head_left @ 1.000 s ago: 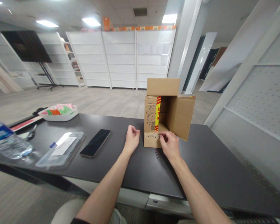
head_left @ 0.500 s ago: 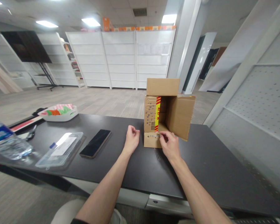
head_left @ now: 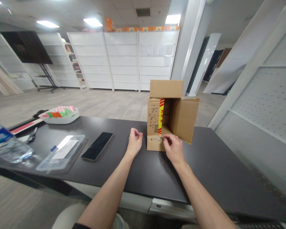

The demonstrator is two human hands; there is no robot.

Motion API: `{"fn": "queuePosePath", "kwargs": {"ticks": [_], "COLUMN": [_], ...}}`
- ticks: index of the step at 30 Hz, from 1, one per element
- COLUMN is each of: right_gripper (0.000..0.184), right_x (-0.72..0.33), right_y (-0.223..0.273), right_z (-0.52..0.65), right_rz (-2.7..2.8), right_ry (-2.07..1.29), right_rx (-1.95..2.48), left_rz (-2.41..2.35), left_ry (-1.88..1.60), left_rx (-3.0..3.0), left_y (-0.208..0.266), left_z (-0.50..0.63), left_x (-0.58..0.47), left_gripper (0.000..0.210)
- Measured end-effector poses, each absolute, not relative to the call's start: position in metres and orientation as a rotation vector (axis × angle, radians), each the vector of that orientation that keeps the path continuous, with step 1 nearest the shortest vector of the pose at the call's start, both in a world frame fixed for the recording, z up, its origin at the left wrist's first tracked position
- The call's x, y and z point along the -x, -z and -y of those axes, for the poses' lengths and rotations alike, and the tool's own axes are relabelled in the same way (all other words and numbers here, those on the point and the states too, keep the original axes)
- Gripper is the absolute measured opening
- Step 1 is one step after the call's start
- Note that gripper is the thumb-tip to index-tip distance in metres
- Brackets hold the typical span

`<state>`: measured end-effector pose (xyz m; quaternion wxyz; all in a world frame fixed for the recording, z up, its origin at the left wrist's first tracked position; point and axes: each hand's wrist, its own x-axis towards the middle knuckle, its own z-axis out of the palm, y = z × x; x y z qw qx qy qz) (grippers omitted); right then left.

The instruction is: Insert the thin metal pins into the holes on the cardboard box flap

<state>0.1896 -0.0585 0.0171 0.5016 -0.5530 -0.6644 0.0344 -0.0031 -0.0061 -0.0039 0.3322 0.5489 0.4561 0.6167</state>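
An open cardboard box (head_left: 153, 113) stands on the dark table, its mouth facing me and its flaps spread. Many small grey round spots dot its left flap, beside a yellow-and-red tape strip (head_left: 161, 116). Along the lower flap (head_left: 154, 145) runs a row of small silvery dots and a few dark holes. My right hand (head_left: 174, 147) is pinched at that flap's upper edge; whatever lies between its fingertips is too small to make out. Left of the box, my left hand (head_left: 135, 141) is closed above the table, its fingertips hidden. Thin metal rods (head_left: 160, 157) lie in front of the box.
On the left lie a black phone (head_left: 97, 146), a clear plastic case (head_left: 62, 154) and a water bottle (head_left: 9, 144). Farther back sits a white tray (head_left: 59, 119) with colourful contents. A perforated white panel (head_left: 262, 127) borders the table's right side.
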Motion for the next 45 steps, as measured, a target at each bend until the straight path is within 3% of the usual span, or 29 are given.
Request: {"fn": "queuePosePath", "kwargs": {"ticks": [45], "right_gripper": [0.018], "right_x": [-0.187], "right_y": [-0.010], "right_z": [0.105], "right_rz": [1.957], "right_ry": [-0.228], "right_rx": [1.290], "left_rz": [-1.350], "left_ry": [-1.522], "left_rx": [-1.538], "left_y": [-0.002], "left_z": [0.013], "left_x": [0.002], "left_gripper": [0.016]}}
